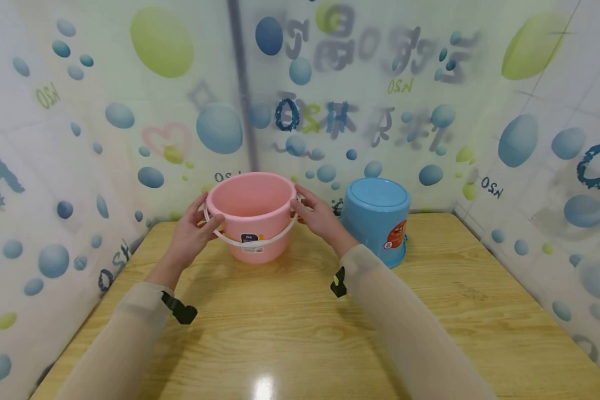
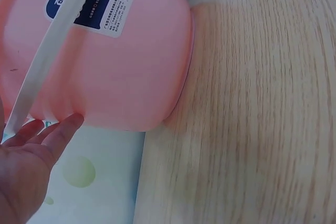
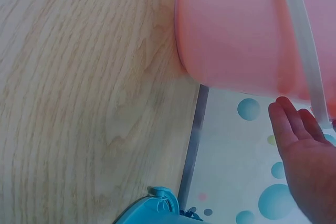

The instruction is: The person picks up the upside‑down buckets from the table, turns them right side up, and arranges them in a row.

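Observation:
A pink bucket [image 1: 260, 224] stands upright on the far part of the table, its mouth facing up. Its white handle [image 1: 282, 234] hangs down across the front, over a dark and white label [image 2: 118, 11]. My left hand [image 1: 192, 232] holds the bucket's left side by the rim, thumb at the front and fingers along the wall below. On the opposite side, my right hand [image 1: 321, 215] grips the rim near the handle's end, thumb on top. Both wrist views show the fingers against the pink wall, with the thumbs mostly out of sight.
Just right of my right hand, a blue bucket [image 1: 367, 222] stands upside down with a red sticker on its side. The wood-grain table [image 1: 290, 328] ends at a back curtain [image 1: 180, 111] printed with bubbles; similar sheets flank both sides.

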`<state>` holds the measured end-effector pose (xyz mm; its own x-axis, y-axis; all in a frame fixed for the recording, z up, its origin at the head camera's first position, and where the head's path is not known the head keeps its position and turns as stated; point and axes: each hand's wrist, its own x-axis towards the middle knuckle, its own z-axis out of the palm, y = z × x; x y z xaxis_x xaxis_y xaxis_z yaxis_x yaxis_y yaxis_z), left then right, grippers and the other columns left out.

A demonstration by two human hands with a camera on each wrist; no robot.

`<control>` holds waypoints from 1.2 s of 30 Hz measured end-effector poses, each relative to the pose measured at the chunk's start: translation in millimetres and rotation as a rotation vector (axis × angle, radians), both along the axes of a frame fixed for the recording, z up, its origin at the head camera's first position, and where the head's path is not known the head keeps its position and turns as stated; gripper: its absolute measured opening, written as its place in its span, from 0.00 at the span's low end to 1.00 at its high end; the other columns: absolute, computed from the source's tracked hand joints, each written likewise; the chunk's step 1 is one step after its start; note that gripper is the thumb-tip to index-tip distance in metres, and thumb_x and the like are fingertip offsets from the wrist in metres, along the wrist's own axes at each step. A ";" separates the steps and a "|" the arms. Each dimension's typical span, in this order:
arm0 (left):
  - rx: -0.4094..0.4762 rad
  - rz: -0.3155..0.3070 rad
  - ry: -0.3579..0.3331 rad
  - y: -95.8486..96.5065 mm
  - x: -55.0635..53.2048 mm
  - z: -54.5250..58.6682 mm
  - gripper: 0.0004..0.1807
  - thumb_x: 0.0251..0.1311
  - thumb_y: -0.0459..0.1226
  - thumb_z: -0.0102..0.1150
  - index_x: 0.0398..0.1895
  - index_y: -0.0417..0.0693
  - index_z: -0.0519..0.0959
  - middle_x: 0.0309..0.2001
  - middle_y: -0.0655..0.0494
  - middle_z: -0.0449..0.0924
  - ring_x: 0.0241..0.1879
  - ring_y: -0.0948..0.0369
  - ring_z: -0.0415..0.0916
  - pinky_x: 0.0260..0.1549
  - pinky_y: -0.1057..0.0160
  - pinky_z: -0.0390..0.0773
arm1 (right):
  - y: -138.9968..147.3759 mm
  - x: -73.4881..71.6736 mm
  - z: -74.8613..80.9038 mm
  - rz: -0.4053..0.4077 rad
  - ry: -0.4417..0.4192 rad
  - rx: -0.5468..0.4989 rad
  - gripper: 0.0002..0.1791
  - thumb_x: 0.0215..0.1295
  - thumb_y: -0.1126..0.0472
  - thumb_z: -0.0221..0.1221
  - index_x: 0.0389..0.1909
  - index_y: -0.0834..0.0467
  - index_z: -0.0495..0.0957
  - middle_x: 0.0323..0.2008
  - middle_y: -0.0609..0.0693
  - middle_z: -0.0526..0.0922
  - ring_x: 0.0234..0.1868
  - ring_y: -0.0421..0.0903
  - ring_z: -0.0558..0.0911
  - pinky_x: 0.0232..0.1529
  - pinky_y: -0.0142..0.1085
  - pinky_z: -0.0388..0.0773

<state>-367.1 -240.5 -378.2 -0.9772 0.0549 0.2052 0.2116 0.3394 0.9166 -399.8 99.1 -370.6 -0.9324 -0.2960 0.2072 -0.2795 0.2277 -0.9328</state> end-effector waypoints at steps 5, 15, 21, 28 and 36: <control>0.008 -0.011 0.019 -1.0 -2.1 -2.1 0.53 0.76 0.58 0.63 0.93 0.63 0.43 0.83 0.38 0.67 0.74 0.37 0.75 0.56 0.63 0.88 | -2.2 -0.8 1.0 -0.014 0.000 0.008 0.38 0.85 0.40 0.56 0.89 0.39 0.57 0.74 0.60 0.78 0.70 0.60 0.84 0.74 0.59 0.79; -0.011 0.004 -0.010 -3.3 -5.5 -4.2 0.55 0.76 0.60 0.62 0.93 0.70 0.36 0.88 0.41 0.56 0.81 0.36 0.65 0.72 0.36 0.76 | -3.5 -0.7 1.8 -0.061 0.042 0.087 0.39 0.86 0.39 0.54 0.90 0.42 0.54 0.81 0.60 0.71 0.77 0.61 0.77 0.75 0.59 0.78; -0.012 0.053 0.052 -3.0 0.0 0.5 0.54 0.79 0.57 0.62 0.93 0.63 0.37 0.91 0.42 0.44 0.89 0.39 0.48 0.83 0.32 0.58 | 3.9 15.2 16.4 -0.084 0.066 0.055 0.40 0.85 0.40 0.56 0.90 0.41 0.53 0.86 0.58 0.62 0.84 0.60 0.68 0.78 0.60 0.74; -0.045 0.101 0.203 2.9 19.3 19.2 0.51 0.78 0.55 0.64 0.93 0.55 0.46 0.90 0.47 0.50 0.89 0.46 0.49 0.86 0.39 0.53 | 23.5 40.8 31.9 -0.041 0.118 0.084 0.41 0.85 0.41 0.57 0.90 0.45 0.53 0.86 0.54 0.63 0.85 0.56 0.67 0.81 0.56 0.71; -0.025 -0.001 0.353 30.7 47.8 44.5 0.44 0.78 0.43 0.67 0.90 0.54 0.56 0.88 0.52 0.59 0.87 0.49 0.57 0.85 0.44 0.60 | 60.6 80.8 35.7 0.023 0.232 0.171 0.38 0.87 0.51 0.56 0.89 0.53 0.55 0.86 0.55 0.64 0.85 0.56 0.66 0.85 0.54 0.66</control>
